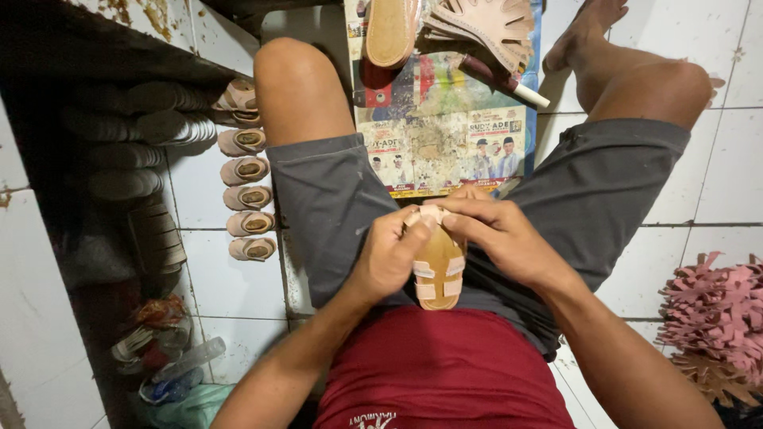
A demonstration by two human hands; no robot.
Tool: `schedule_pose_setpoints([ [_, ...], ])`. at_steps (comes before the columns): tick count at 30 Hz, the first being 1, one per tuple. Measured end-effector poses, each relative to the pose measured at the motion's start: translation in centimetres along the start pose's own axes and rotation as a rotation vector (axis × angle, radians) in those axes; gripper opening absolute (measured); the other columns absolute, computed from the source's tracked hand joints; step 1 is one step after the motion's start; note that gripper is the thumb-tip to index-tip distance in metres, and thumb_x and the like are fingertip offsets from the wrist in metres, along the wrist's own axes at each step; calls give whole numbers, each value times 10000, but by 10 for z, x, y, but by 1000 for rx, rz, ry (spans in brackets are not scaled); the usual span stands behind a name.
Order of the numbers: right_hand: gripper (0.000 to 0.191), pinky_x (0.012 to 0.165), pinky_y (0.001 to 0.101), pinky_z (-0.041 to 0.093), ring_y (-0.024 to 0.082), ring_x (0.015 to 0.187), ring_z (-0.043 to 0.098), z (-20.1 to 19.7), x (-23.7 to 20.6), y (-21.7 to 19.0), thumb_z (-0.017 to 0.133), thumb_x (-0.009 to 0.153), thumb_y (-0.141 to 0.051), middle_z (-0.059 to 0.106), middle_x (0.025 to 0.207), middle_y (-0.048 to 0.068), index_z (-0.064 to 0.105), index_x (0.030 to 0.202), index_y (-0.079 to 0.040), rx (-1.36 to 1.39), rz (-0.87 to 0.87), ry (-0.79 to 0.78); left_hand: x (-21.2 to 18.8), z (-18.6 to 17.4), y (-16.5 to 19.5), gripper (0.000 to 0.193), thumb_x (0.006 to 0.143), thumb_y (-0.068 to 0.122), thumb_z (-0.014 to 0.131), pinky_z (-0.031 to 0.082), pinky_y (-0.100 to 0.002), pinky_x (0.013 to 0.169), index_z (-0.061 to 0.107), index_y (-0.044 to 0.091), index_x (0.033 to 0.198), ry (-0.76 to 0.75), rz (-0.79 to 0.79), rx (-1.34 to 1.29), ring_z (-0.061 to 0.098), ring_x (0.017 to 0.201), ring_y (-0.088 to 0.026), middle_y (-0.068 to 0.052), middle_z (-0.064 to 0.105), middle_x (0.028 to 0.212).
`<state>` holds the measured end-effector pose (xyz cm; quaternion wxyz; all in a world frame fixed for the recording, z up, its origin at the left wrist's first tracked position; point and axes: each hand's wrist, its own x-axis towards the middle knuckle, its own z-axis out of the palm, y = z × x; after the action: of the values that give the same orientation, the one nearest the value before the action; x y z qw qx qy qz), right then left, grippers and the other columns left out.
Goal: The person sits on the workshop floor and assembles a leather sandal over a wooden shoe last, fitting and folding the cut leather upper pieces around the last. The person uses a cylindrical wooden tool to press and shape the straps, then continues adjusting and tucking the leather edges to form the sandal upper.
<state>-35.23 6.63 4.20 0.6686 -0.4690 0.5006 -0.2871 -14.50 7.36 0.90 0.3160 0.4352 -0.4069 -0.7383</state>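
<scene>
I sit on a tiled floor with a small tan sandal (439, 274) held over my lap, sole side toward me, pale pink straps folded across it. My left hand (389, 253) grips its left side, thumb pressing the strap at the toe end. On the right, my right hand (497, 230) holds the other side, fingers bent over the same strap end. Both hands touch the sandal and each other at its top.
A printed poster sheet (441, 135) lies on the floor between my knees, bearing a sandal sole (389, 30), cut strap pieces (485, 24) and a brush (509, 82). A row of finished small sandals (245, 171) lines the left. Pink cut pieces (715, 318) pile at right.
</scene>
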Motion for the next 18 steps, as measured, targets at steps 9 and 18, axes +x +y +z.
schedule_pose_setpoints([
  [9, 301, 702, 269, 446, 135, 810, 542, 8, -2, -1, 649, 846, -1, 592, 919, 54, 793, 1109, 25, -98, 37, 155, -3, 21, 18, 295, 883, 304, 674, 528, -305, 589, 698, 18, 953, 214, 13, 439, 636, 635, -77, -98, 673, 703],
  [18, 340, 990, 413, 556, 252, 1036, 621, 17, -27, -51, 772, 789, -52, 601, 1102, 111, 712, 1119, 4, -597, -934, 320, 1, 14, 80, 749, 1050, 538, 508, 477, -454, 1087, 359, 14, 1564, 44, 188, -410, 567, 1263, -293, -185, 530, 1422],
])
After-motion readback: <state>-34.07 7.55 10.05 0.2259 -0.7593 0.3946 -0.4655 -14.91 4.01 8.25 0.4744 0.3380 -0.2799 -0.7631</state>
